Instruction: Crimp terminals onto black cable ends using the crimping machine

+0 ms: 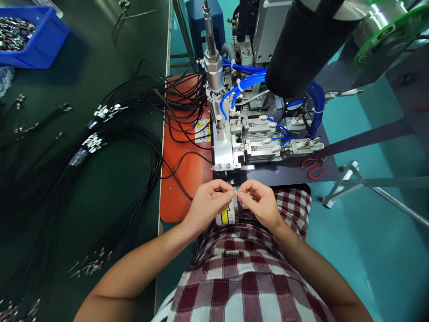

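Both hands meet in front of the body, just below the near end of a metal machine (225, 154). My left hand (212, 200) is closed in a pinch, its fingertips on the end of a black cable (183, 190) that runs in behind the fingers. My right hand (260, 201) pinches from the other side, fingertips almost touching the left ones. Between them shows a tiny piece with yellowish and red bits, too small to name. A round part with a yellow arrow label (228, 216) sits right under the fingers.
An orange plate (177, 179) lies left of the machine, crossed by black cables. Cable bundles (147, 156) spread over the dark table (117, 192). A blue bin (50, 38) of metal parts stands at the upper left. Red-handled scissors (313, 168) lie right; a black cylinder (295, 53) hangs above.
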The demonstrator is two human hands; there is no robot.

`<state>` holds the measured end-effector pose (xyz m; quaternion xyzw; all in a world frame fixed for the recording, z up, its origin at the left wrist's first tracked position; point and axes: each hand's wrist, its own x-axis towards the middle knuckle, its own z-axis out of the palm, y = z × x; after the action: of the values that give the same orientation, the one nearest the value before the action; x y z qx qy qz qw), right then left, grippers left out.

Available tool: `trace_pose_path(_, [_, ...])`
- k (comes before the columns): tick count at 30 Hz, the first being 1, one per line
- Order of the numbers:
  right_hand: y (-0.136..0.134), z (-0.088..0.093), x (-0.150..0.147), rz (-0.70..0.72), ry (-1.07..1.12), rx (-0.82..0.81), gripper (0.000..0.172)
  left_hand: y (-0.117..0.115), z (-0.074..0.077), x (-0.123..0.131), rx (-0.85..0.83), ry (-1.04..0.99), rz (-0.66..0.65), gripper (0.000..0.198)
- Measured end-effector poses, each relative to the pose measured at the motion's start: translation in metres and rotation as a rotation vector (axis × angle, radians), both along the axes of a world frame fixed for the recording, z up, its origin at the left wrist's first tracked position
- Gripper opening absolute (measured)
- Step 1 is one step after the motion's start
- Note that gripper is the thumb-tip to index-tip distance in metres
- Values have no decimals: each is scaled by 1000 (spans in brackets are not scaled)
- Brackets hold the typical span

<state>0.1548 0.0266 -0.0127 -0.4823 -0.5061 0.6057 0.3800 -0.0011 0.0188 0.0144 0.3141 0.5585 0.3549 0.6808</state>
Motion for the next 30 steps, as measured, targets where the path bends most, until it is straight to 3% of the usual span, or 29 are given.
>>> trace_pose_path(8, [-4,-2,1,-20,16,-37,17,0,-1,0,12,3,12,22])
trace_pose_path(16, [-6,1,-5,-108,-219,273,12,-3,-6,-1,60,31,-15,19])
trace_pose_path(22, [-2,0,-9,-39,221,-235,22,-12,-14,2,598,309,37,5])
trace_pose_path(25, [-4,-1,-10,-50,290,-287,22,-11,-13,2,582,271,-7,5])
trace_pose_path(30, [-9,-1,-11,-89,181,-129,19,-4,-11,-1,413,139,0,11])
